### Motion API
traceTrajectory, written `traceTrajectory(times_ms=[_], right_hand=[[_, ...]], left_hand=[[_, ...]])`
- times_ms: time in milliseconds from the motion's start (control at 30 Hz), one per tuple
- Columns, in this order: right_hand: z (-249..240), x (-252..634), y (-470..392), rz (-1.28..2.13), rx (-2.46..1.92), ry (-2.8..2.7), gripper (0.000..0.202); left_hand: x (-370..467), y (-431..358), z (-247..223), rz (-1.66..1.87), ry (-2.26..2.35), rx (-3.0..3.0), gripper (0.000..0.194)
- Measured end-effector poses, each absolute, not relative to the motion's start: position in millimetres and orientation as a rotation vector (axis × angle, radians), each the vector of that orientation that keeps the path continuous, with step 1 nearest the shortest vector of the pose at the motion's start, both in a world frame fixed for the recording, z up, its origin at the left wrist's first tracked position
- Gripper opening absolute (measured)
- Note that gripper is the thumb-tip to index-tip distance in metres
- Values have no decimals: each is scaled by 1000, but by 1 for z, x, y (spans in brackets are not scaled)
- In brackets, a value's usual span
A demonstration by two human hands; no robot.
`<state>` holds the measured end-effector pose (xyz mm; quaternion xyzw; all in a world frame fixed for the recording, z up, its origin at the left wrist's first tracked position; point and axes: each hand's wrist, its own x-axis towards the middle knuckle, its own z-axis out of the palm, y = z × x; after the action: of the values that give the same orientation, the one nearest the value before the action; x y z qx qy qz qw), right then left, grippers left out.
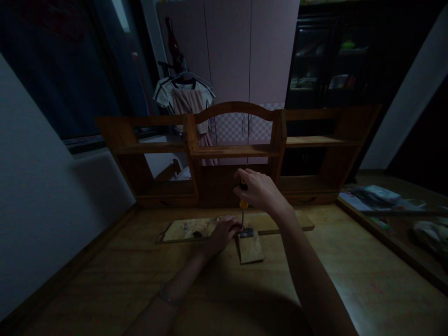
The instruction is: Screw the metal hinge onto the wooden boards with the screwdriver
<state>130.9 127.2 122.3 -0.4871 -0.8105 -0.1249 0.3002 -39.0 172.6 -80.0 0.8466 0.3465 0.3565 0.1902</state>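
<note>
1. The step in hand looks like driving a screw into the metal hinge (247, 231) at the centre of the frame. To do it well, keep the screwdriver (242, 211) upright, press straight down, and turn slowly so the tip does not slip.
2. The right hand (261, 190) has its fingers curled tight round the screwdriver's handle, just above centre.
3. The left hand (226, 229) lies half-closed, fingertips touching the hinge to steady it.
4. The hinge sits on the small wood block (251, 247), touching the long board (217, 226) behind it, on the wooden desk (350, 261).
</note>
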Motion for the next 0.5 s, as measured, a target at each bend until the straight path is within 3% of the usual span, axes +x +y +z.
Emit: traceTrajectory(times_ms=[500], right_hand=[[123, 131, 126, -309, -1273, -2177, 20]], left_hand=[[-35, 167, -74, 945, 1026, 2565, 4]])
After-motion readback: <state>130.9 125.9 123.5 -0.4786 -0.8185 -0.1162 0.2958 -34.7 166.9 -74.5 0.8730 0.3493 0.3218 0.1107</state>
